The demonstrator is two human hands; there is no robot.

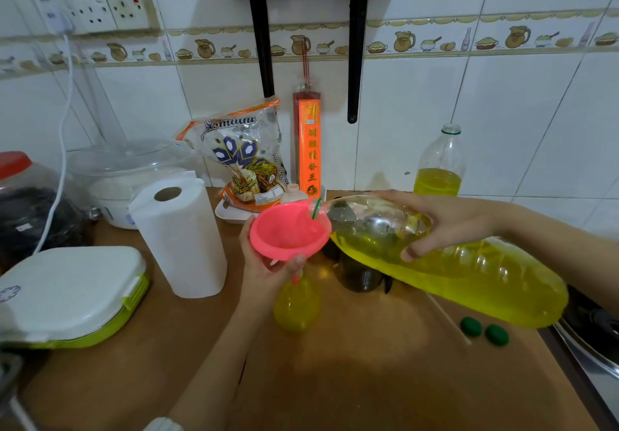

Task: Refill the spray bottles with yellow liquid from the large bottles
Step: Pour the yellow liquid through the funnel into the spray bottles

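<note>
My right hand (445,226) grips a large clear bottle (469,269) of yellow liquid, tipped almost flat, its open mouth over the rim of a pink funnel (288,229). My left hand (264,263) holds the funnel from below, thumb on its front rim. The funnel's stem sits in the neck of a small bottle (296,303) full of yellow liquid, standing on the brown counter (368,363). A second large bottle (440,165), uncapped and about a third full, stands by the wall at the back right.
Two green caps (470,326) (497,334) and a thin stick (449,318) lie at the right. A paper towel roll (179,236), a white and green box (70,293), a rice bag (244,159), an orange incense pack (310,149) and a dark jar (356,274) stand around.
</note>
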